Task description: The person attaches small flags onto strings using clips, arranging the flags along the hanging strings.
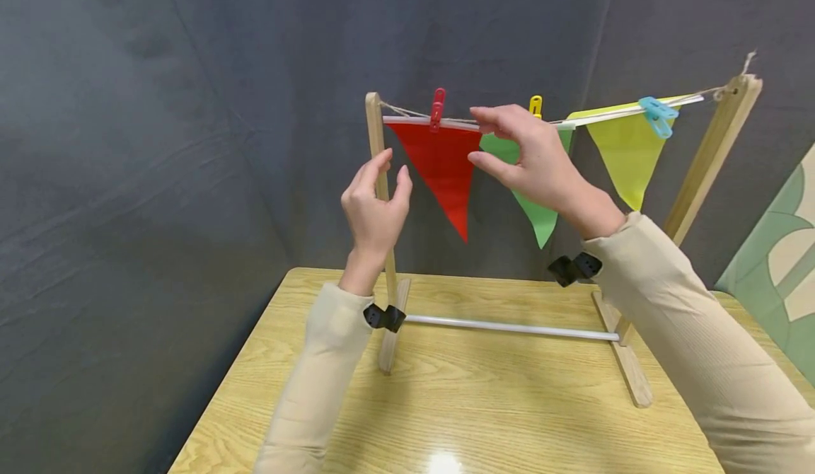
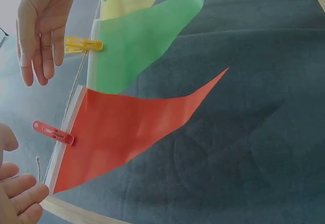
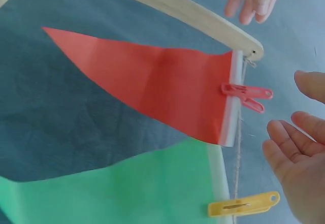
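Note:
Three pennants hang from a string between two wooden posts: a red pennant (image 1: 446,170), a green pennant (image 1: 541,212) and a yellow pennant (image 1: 627,148). A red clothespin (image 1: 437,110) clips the red one, a yellow clothespin (image 3: 244,204) the green one, a blue clothespin (image 1: 659,115) the yellow one. My left hand (image 1: 377,209) is raised in front of the left post, fingers loosely bent and holding nothing. My right hand (image 1: 531,152) is in front of the green pennant, thumb and fingers apart with nothing between them; in the head view it hides part of that pennant.
The stand's left post (image 1: 376,134) and right post (image 1: 713,155) rise from wooden feet, joined low down by a pale rod (image 1: 509,327). It stands on a wood-grain table (image 1: 484,403). Dark cloth (image 1: 191,141) hangs behind, with a green leaf-patterned surface (image 1: 779,247) at far right.

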Available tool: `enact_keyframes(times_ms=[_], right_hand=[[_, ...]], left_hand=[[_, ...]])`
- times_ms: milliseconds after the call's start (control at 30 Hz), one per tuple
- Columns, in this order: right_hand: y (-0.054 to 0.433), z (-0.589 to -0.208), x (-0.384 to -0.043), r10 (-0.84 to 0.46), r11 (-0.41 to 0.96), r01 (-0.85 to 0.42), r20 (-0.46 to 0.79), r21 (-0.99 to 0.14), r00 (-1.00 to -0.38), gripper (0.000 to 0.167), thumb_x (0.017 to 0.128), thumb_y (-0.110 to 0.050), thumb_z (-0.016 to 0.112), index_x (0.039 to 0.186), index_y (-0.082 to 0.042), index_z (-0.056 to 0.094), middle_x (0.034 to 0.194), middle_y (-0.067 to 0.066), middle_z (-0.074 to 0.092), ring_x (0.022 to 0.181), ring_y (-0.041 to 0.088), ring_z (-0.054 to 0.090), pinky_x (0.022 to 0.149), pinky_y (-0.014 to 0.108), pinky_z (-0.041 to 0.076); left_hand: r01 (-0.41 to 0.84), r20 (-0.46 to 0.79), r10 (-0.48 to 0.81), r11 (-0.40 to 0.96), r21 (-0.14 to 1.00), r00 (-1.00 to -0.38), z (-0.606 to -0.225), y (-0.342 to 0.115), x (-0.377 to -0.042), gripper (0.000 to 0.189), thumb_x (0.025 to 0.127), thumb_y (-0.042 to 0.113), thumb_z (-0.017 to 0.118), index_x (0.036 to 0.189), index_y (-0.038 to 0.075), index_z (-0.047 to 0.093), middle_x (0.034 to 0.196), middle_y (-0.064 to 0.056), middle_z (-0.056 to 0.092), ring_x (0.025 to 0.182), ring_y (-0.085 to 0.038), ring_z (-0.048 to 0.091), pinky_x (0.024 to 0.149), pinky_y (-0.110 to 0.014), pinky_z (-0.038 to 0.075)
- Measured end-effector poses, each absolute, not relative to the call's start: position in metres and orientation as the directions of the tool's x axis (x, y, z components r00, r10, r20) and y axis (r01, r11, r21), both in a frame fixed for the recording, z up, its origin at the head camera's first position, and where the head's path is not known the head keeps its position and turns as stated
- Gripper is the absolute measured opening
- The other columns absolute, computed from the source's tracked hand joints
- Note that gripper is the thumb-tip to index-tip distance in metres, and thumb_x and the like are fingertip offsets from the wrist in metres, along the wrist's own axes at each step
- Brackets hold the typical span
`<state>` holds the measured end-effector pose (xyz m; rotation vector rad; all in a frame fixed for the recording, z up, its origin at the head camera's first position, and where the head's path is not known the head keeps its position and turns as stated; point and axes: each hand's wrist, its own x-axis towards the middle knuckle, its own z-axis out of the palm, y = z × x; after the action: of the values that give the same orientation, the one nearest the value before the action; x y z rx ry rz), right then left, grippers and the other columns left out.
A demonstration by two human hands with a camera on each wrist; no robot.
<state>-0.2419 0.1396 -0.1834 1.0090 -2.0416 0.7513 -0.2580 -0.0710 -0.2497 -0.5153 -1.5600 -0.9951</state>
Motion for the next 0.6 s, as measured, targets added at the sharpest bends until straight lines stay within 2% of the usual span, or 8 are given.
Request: enact_keyframes(times_ms=[233, 433, 600], right_hand=[[0.138, -0.213, -0.234, -0.445, 0.494, -0.860, 0.811, -0.131, -0.379, 0.054, 0.074, 0.002, 0.076, 0.124, 0.008, 0.055, 0.119, 0.020, 0.059, 0.107, 0.027, 0.056, 0.089, 0.041, 0.047], [0.136, -0.237, -0.224, -0.429, 0.485, -0.858, 0.809, -0.170, -0.402, 0.056, 0.073, 0.002, 0.077, 0.125, 0.007, 0.054, 0.119, 0.018, 0.059, 0.109, 0.026, 0.054, 0.089, 0.041, 0.046], [0.137, -0.256, -0.219, -0.400, 0.472, -0.858, 0.818, -0.204, -0.414, 0.057, 0.073, 0.002, 0.077, 0.125, 0.006, 0.055, 0.120, 0.017, 0.059, 0.108, 0.025, 0.055, 0.092, 0.033, 0.044]], left_hand=[[0.793, 0.954, -0.150, 0.531, 0.299, -0.259, -0.268, -0.071, -0.249, 0.029, 0.081, 0.007, 0.066, 0.107, -0.007, 0.067, 0.105, -0.019, 0.067, 0.100, -0.027, 0.064, 0.089, -0.033, 0.049], [0.813, 0.957, -0.132, 0.505, 0.289, -0.258, -0.287, -0.068, -0.244, 0.031, 0.081, 0.004, 0.067, 0.109, -0.009, 0.065, 0.108, -0.022, 0.065, 0.104, -0.028, 0.062, 0.090, -0.034, 0.049], [0.823, 0.960, -0.111, 0.496, 0.278, -0.258, -0.300, -0.068, -0.240, 0.034, 0.080, 0.003, 0.068, 0.111, -0.010, 0.063, 0.110, -0.022, 0.064, 0.105, -0.030, 0.061, 0.089, -0.038, 0.050]])
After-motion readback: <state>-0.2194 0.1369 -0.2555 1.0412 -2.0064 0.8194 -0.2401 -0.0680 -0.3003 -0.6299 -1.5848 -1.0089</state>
